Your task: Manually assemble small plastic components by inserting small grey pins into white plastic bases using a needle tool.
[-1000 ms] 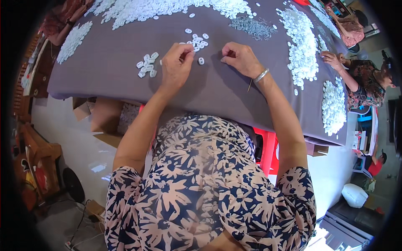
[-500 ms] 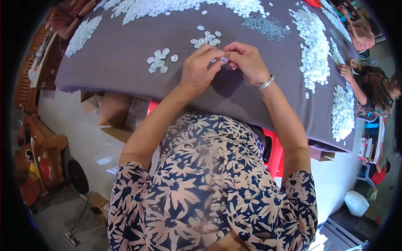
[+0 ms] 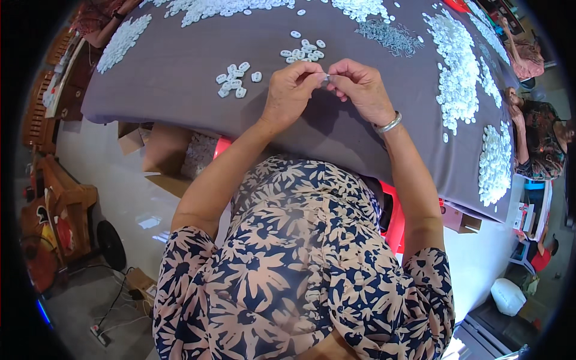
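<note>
Just above the near part of the table, my left hand (image 3: 292, 90) and my right hand (image 3: 363, 90) meet with bent, pinching fingers. Between their fingertips is a small whitish piece (image 3: 326, 78), mostly covered, with both hands touching it. Beyond my hands lies a loose cluster of small white oval pieces with dark holes (image 3: 303, 53). To the left of my left hand sits another small group of white pieces (image 3: 234, 79), which look chunkier. A heap of thin grey metal pins (image 3: 390, 38) lies farther off to the right.
A dark cloth (image 3: 174, 72) covers the table. Large heaps of white pieces lie at the far side (image 3: 222, 8), right (image 3: 454, 78), right corner (image 3: 495, 162) and left (image 3: 123, 45). Other people's arms (image 3: 517, 114) reach the table edges. Cardboard boxes (image 3: 171, 147) stand underneath.
The small piece between my fingertips has turned and shows less of itself. My hands stay pinched together, and the whole view has shifted slightly. The person at the right has moved an arm.
</note>
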`<state>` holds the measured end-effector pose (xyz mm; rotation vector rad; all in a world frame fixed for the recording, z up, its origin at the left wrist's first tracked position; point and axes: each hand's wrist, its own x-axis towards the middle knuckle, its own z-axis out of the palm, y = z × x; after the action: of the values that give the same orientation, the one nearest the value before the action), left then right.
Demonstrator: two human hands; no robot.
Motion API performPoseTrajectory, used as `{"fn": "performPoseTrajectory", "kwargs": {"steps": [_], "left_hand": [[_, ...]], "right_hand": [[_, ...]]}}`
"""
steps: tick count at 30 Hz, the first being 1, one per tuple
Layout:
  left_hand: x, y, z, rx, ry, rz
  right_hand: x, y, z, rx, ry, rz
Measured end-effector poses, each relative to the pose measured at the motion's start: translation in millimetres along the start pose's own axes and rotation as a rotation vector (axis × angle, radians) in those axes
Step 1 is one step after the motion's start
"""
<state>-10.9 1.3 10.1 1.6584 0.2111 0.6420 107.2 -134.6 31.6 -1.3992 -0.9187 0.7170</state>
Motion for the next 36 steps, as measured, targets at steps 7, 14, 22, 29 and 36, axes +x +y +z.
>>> {"fn": "performPoseTrajectory", "kwargs": {"steps": [7, 14, 22, 29, 36], "left_hand": [[-2.0, 11.1, 5.9, -0.17, -0.021, -0.062], [0.9, 3.9, 2.0, -0.171, -0.064, -0.096], [0.1, 3.4, -2.3, -0.208, -0.088, -0.142], [-6.6, 1.1, 12.0, -0.186, -0.146, -0.206], [-4.1, -6.6, 10.2, -0.146, -0.165, -0.193]], "right_hand": [[0.3, 5.9, 1.5, 0.049, 0.079, 0.002], [-1.5, 7.9, 4.5, 0.099, 0.075, 0.01], [3.5, 0.1, -35.0, -0.291, 0.127, -0.02], [24.0, 22.0, -146.5, -0.898, 0.52, -0.066], [51.1, 39.1, -167.0, -1.074, 0.336, -0.149]]}}
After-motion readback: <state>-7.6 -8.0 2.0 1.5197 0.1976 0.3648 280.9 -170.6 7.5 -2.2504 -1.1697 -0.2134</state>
